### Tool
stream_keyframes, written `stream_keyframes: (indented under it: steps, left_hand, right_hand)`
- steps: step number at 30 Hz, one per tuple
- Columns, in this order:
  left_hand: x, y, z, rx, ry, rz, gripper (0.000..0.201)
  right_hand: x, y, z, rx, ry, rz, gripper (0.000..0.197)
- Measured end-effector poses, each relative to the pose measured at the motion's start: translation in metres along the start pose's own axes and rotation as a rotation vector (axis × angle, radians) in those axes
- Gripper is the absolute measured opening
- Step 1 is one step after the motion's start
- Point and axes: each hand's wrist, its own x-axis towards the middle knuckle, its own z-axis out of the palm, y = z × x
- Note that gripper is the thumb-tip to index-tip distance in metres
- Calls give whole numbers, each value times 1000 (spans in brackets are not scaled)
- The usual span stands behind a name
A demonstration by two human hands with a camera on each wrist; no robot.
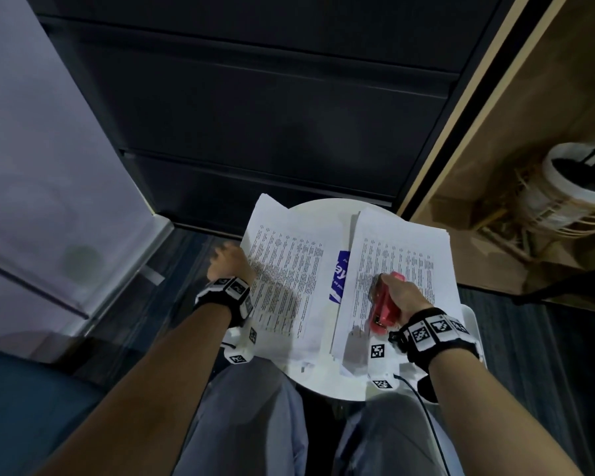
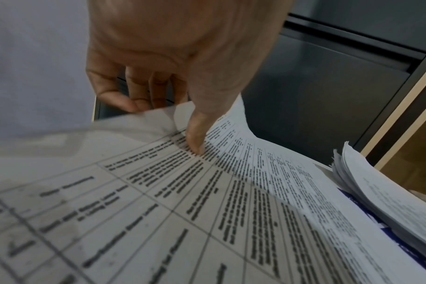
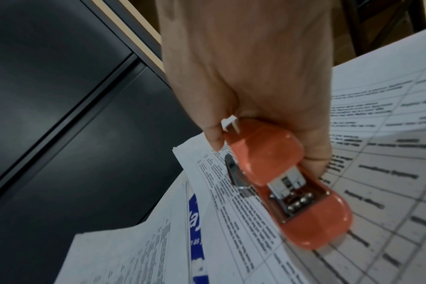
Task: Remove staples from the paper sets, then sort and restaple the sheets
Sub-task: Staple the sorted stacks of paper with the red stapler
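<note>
Two stacks of printed sheets lie on a small round white table (image 1: 318,214). My left hand (image 1: 228,263) pinches the left edge of the left paper set (image 1: 289,276); in the left wrist view the thumb (image 2: 197,134) presses on its top sheet (image 2: 207,211) and the fingers (image 2: 134,92) curl under the edge. My right hand (image 1: 401,293) grips a red stapler (image 1: 385,304) above the right paper stack (image 1: 409,249). In the right wrist view the stapler (image 3: 280,173) is held in the fist over the printed tables, its metal hinge end towards the wrist.
A blue-printed sheet (image 1: 339,276) shows between the two stacks. A dark drawer cabinet (image 1: 255,115) stands just beyond the table. To the right a wooden shelf holds a white pot in a cane stand (image 1: 564,187). My knees are under the table's near edge.
</note>
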Motion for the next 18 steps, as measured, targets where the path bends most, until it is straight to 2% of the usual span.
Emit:
stream_keyframes:
  steps: [1,3,5,7,10,12,14,16,18]
  left_hand:
    - [0,0,0,-2,-1,-6,74]
    - [0,1,1,6,32,8,52]
    - [0,2,2,-38,52,75,25]
    - [-3,2,1,-101,38,159,11]
    - [2,-6,-2,-299,18,184,22]
    - [10,-17,-8,-526,-69,162,18]
    - [16,-28,-22,-754,-187,223,17]
    - [15,-37,-39,-928,-270,371,14]
    - [9,-41,-55,-1040,-343,460,21]
  right_hand:
    - [0,0,0,-3,2,5,32]
    - [0,0,0,-6,2,8,33]
    - [-1,0,-1,14,-14,7,33]
    - [-3,1,-1,39,-29,3,30]
    - [-7,1,-2,64,-22,-5,35]
    - [-11,1,-3,73,-13,-35,41]
    - [-20,-1,0,135,-50,-110,42]
    - [-30,-5,7,221,-158,-203,41]
    - [-44,-13,17,222,-317,-269,44]
